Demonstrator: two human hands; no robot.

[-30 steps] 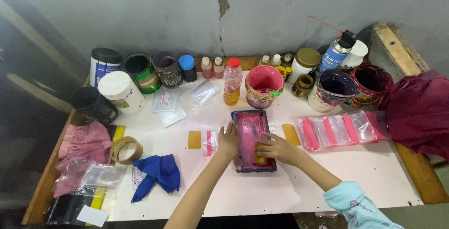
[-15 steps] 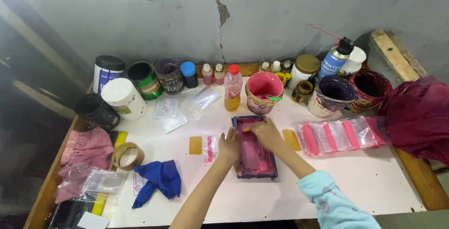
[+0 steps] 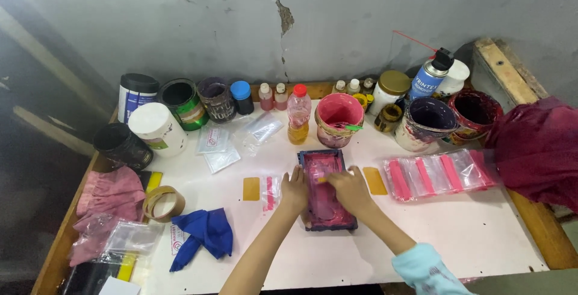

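While left hand [image 3: 295, 188] braces left edge of frame [image 3: 326, 189] flat, grip spread, right hand [image 3: 349, 189] has slid from frame's far end back to middle, pinching yellow scraper [image 3: 323, 180]: pink ink being dragged. Frame mid-surface [image 3: 469, 235]. Two yellow cards [image 3: 251, 188], one blue cloth [image 3: 205, 235], one pink pot [image 3: 337, 118].

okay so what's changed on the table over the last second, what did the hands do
The right hand slid from the near end of the pink-inked frame up to its far end, then back toward the middle, pressing something yellow on it. The left hand stayed on the frame's left edge. The frame, the paint tubs and the blue cloth stayed put.
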